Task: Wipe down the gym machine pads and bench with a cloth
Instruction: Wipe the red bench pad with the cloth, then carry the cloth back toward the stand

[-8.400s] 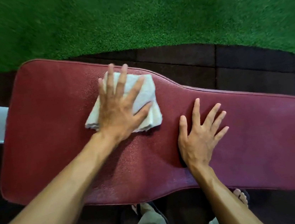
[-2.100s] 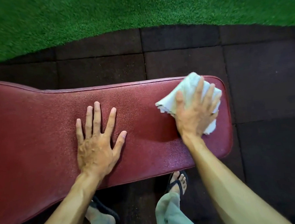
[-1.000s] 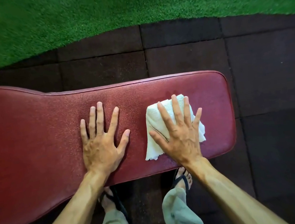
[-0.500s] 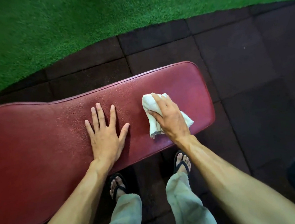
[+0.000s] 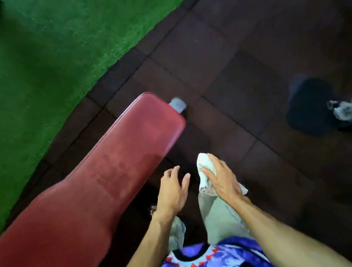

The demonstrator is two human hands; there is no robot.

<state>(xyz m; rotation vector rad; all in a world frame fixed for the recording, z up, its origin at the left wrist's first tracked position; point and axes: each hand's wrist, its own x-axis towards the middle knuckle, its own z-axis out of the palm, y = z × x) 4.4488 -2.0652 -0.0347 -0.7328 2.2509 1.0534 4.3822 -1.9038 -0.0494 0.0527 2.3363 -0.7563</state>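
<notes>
The dark red padded bench [image 5: 101, 186] runs diagonally from the lower left to its narrow end near the centre. Both hands are off it, in the air to the right of its near edge. My right hand [image 5: 223, 179] holds the crumpled white cloth [image 5: 206, 169], which sticks out above and below the palm. My left hand [image 5: 173, 191] hovers beside it, fingers loosely curled, holding nothing. The view is blurred by motion.
Green artificial turf [image 5: 29, 62] covers the floor at the upper left. Dark rubber tiles [image 5: 239, 59] fill the rest. A grey bench frame end [image 5: 177, 104] pokes out past the pad. Another person's dark trouser leg and grey shoe [image 5: 350, 113] stand at the right edge.
Both hands have lifted off the bench, the right one taking the cloth with it. The view has swung, so the bench now lies diagonally to the left.
</notes>
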